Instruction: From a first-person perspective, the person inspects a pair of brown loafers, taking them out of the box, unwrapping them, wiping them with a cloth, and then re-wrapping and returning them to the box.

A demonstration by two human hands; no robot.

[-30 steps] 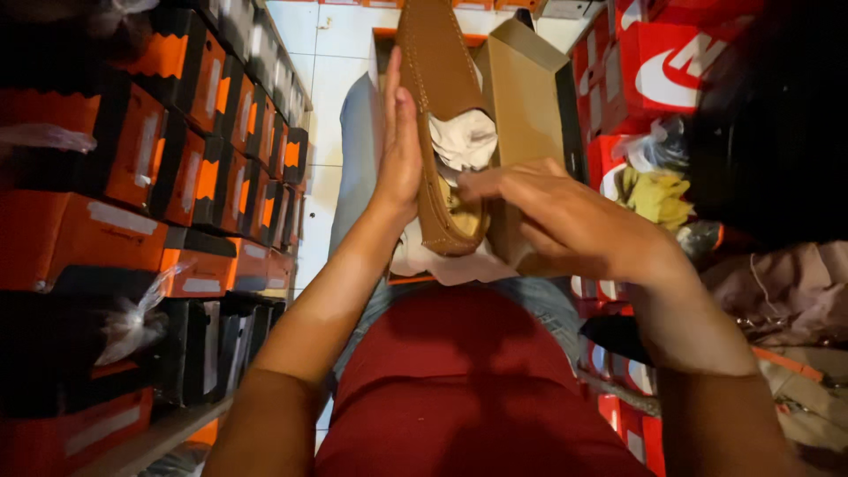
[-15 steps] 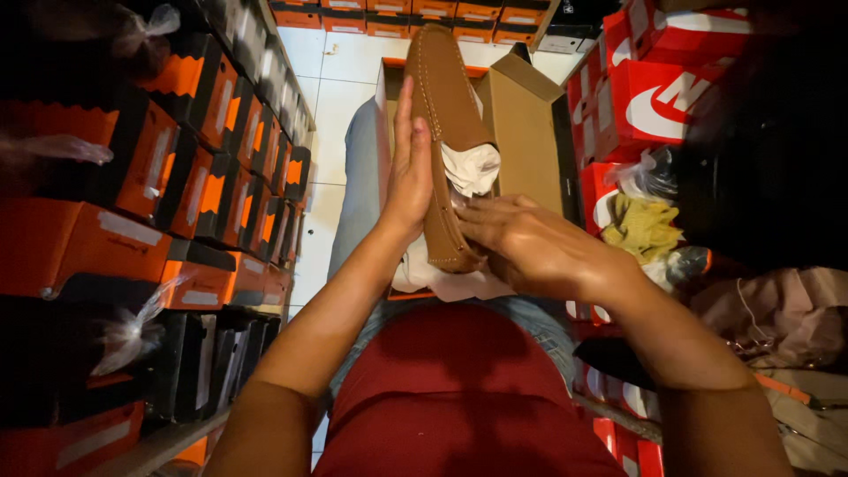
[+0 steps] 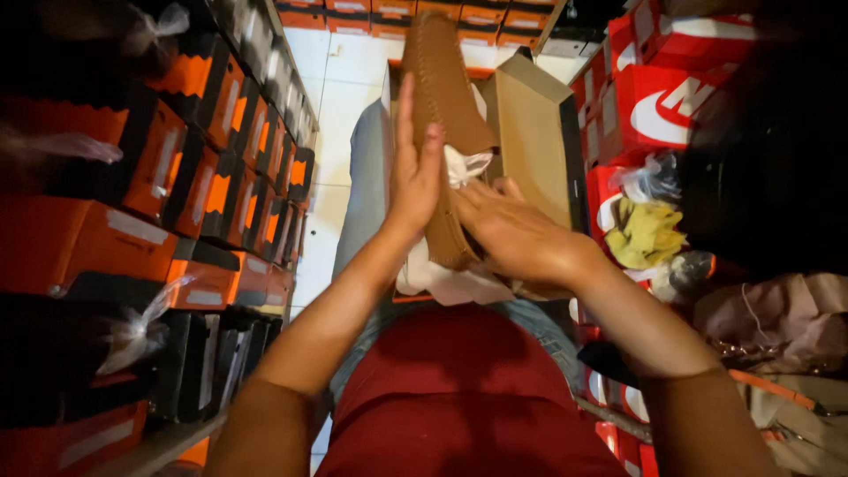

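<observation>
A brown slip-on shoe (image 3: 439,79) stands on end over my lap, its toe pointing away from me. My left hand (image 3: 413,172) lies flat against its left side, fingers straight up. My right hand (image 3: 517,234) grips the heel end from the right, fingers at the shoe's opening. White stuffing paper (image 3: 465,163) sticks out of the opening. An open cardboard shoe box (image 3: 530,132) rests on my legs behind the shoe, its lid tilted up to the right. More white tissue paper (image 3: 442,281) lies under the shoe.
Shelves of orange and black shoe boxes (image 3: 177,185) line the left side. Red shoe boxes (image 3: 662,97) are stacked on the right, with a yellow cloth (image 3: 649,231) and bags beside them. White floor tiles (image 3: 340,97) show ahead.
The shoe has shifted a little to the left and lower in view. My right hand has slid in closer to the shoe's opening. My left hand stays flat on its side.
</observation>
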